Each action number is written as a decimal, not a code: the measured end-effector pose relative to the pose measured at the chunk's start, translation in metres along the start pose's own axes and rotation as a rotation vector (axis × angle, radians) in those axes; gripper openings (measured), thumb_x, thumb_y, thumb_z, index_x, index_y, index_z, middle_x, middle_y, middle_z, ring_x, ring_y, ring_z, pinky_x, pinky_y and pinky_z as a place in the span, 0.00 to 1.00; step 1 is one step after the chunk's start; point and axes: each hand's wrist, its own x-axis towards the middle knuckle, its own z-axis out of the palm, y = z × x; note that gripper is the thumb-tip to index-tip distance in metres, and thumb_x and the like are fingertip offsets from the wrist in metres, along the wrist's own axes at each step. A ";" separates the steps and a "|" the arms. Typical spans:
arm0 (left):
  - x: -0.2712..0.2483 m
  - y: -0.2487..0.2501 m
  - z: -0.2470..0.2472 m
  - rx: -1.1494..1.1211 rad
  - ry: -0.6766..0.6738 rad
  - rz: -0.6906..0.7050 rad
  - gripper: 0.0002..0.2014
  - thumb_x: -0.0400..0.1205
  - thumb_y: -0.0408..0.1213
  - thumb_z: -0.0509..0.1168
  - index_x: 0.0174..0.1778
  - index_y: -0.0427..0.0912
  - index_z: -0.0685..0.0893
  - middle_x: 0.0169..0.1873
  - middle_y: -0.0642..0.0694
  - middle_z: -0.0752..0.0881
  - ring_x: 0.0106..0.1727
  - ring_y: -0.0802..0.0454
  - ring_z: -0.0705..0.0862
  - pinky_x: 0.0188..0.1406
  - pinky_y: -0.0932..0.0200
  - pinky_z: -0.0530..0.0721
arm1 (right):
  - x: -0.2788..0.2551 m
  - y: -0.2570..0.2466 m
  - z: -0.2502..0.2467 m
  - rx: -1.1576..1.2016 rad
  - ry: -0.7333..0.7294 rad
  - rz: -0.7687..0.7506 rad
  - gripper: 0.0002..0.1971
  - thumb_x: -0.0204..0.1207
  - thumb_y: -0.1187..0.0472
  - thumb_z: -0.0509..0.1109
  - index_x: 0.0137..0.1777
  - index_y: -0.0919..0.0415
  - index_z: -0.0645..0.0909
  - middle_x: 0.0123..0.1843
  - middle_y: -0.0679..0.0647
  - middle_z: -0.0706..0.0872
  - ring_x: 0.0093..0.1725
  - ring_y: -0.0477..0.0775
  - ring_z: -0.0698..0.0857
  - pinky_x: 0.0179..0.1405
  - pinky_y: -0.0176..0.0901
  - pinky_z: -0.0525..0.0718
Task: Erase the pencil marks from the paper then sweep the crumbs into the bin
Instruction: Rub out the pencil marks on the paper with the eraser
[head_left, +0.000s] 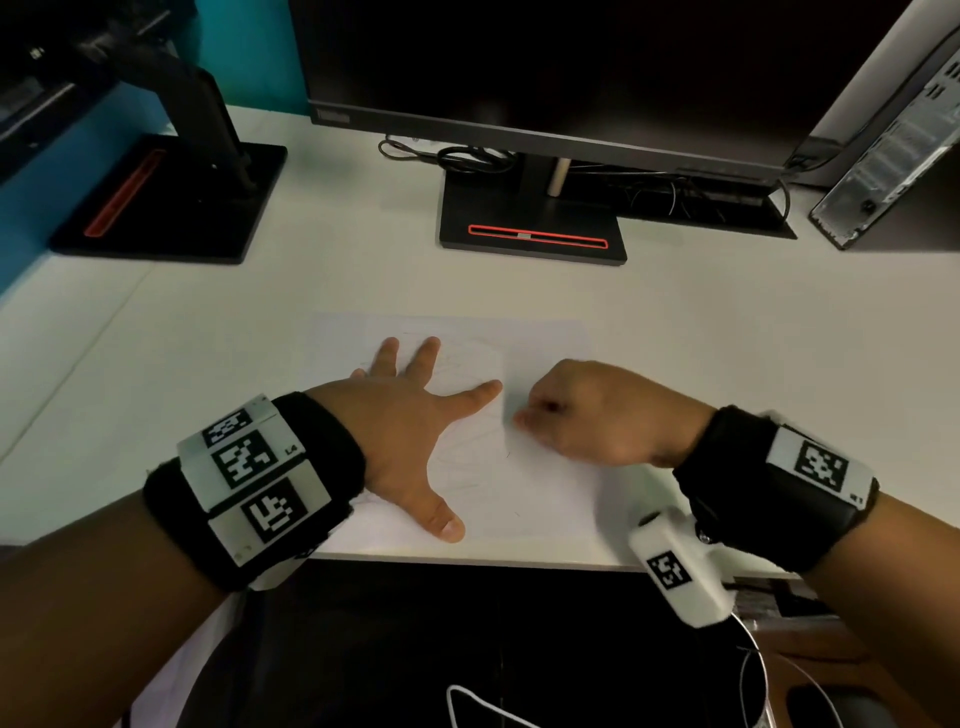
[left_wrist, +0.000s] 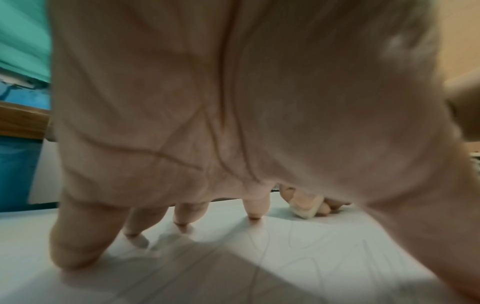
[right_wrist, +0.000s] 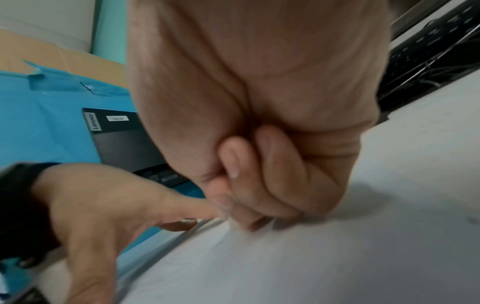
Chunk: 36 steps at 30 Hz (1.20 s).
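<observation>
A white sheet of paper (head_left: 545, 483) with faint pencil lines (left_wrist: 306, 246) lies on the desk near its front edge. My left hand (head_left: 415, 415) lies flat on the sheet with fingers spread, holding it down. My right hand (head_left: 576, 410) is curled just right of the left index finger, its fingertips down on the paper. In the left wrist view a small white eraser (left_wrist: 305, 207) is pinched in the right hand's fingers and touches the sheet. The eraser is hidden in the head view and the right wrist view. No bin is in sight.
A monitor on a black stand (head_left: 530, 228) is behind the paper, with cables (head_left: 457, 156) beside it. A second monitor base (head_left: 171, 202) stands at the back left. A computer case (head_left: 893, 135) stands at the back right. The desk's front edge (head_left: 467, 564) is right below my hands.
</observation>
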 end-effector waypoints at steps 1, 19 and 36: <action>0.000 0.000 0.000 0.002 0.000 0.000 0.67 0.61 0.75 0.76 0.77 0.78 0.24 0.81 0.43 0.19 0.82 0.31 0.23 0.83 0.29 0.44 | -0.001 -0.001 0.001 0.004 -0.035 -0.013 0.25 0.86 0.48 0.62 0.32 0.66 0.77 0.27 0.54 0.79 0.27 0.51 0.74 0.31 0.44 0.74; 0.001 -0.001 0.000 -0.013 0.009 0.004 0.67 0.61 0.74 0.76 0.77 0.78 0.25 0.81 0.44 0.19 0.82 0.31 0.23 0.84 0.29 0.44 | 0.008 -0.006 -0.002 -0.010 -0.061 -0.020 0.25 0.86 0.48 0.63 0.29 0.63 0.74 0.27 0.55 0.75 0.27 0.53 0.71 0.31 0.45 0.72; 0.001 0.000 0.001 0.005 0.020 0.003 0.67 0.62 0.75 0.75 0.78 0.77 0.25 0.82 0.43 0.21 0.83 0.30 0.25 0.83 0.29 0.46 | 0.011 -0.009 -0.001 0.001 -0.046 -0.017 0.26 0.86 0.48 0.62 0.28 0.63 0.74 0.26 0.55 0.76 0.26 0.52 0.71 0.30 0.44 0.72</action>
